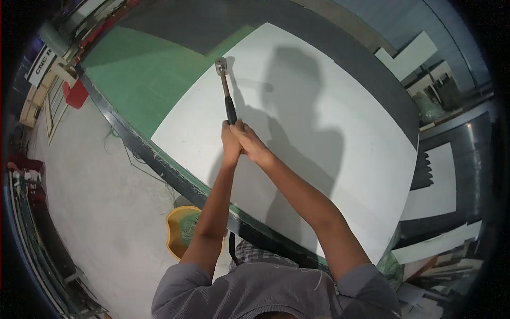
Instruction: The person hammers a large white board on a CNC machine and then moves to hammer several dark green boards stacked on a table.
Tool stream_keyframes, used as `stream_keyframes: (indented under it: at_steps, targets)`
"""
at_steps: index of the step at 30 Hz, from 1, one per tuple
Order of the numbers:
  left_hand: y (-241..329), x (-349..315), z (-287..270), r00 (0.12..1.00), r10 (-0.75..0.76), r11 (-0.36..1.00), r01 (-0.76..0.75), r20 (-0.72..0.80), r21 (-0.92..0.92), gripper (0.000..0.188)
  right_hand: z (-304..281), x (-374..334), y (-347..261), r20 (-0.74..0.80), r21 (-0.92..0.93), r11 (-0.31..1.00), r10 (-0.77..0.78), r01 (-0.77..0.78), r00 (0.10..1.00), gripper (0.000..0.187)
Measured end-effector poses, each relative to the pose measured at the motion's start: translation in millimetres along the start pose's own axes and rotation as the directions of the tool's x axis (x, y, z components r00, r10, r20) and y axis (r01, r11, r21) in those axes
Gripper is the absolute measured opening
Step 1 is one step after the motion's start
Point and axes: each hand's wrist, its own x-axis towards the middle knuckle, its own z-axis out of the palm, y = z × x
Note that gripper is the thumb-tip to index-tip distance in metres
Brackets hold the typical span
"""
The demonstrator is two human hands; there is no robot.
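A hammer (pixel 229 106) with a black grip and a shiny metal head points away from me over a large white sheet (pixel 366 165). Its head is close to the sheet's far left edge; I cannot tell whether it touches the surface. Both of my hands are closed together round the end of the black grip. My left hand (pixel 230 142) is on the left side of it, and my right hand (pixel 252 144) overlaps from the right. The end of the grip is hidden inside them. My shadow falls across the sheet.
The sheet lies on a green worktable (pixel 143 80) with a dark metal edge (pixel 127 133). A yellow basin (pixel 170 234) with green bits inside stands on the floor by my left arm. White offcuts (pixel 441 181) are at the right. A red object (pixel 77 94) is beyond the table's left corner.
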Motion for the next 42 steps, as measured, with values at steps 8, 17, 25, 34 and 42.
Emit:
stream_keyframes:
  at_steps: [8, 17, 25, 34, 42]
  targets:
    - [14.1, -99.6, 44.4, 0.948, -0.08, 0.997, 0.075, 0.31, 0.026, 0.037, -40.9, -115.8, 22.5, -0.237, 0.043, 0.982, -0.167, 0.182, 0.957, 0.035]
    - [10.9, -177.8, 98.1, 0.883, -0.16, 0.987, 0.137, 0.442, 0.084, 0.031, -95.3, -209.4, 34.0, -0.32, 0.019, 0.984, -0.164, 0.179, 0.933, 0.051]
    - [51.3, -281.6, 155.2, 0.769, 0.007, 0.994, -0.072, 0.64, 0.076, 0.027, -151.4, -306.0, 57.2, -0.493, 0.021, 0.981, -0.155, 0.191, 0.856, 0.058]
    - [47.0, -357.8, 207.9, 0.627, -0.048, 0.967, -0.167, 0.777, 0.194, 0.033, -194.1, -389.3, 81.5, -0.626, 0.158, 0.942, -0.136, 0.296, 0.768, 0.059]
    - [63.0, -452.3, 304.2, 0.411, -0.024, 0.926, -0.335, 0.911, 0.175, 0.041, -268.4, -486.6, 103.8, -0.8, 0.071, 0.802, -0.31, 0.593, 0.515, 0.055]
